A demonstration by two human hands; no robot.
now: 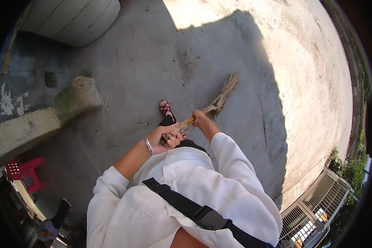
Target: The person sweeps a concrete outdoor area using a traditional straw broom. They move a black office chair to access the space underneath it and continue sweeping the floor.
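Note:
A straw broom (224,94) slants across in front of me, its bristle head at the far right end, on or close to the concrete floor. My left hand (166,138), with a silver bangle at the wrist, is closed round the near end of the handle, close to my waist. Farther along the handle, nearer the bristles, my right hand (200,119) grips it too. Just beyond my left hand shows my foot in a red sandal (165,108).
A large pale rounded container (76,20) stands at the far left. Below it are a low concrete ledge (25,130) and a mossy block (79,97). A red plastic stool (29,173) and another person's leg (61,213) are at lower left. Metal-barred cages (314,206) stand at lower right.

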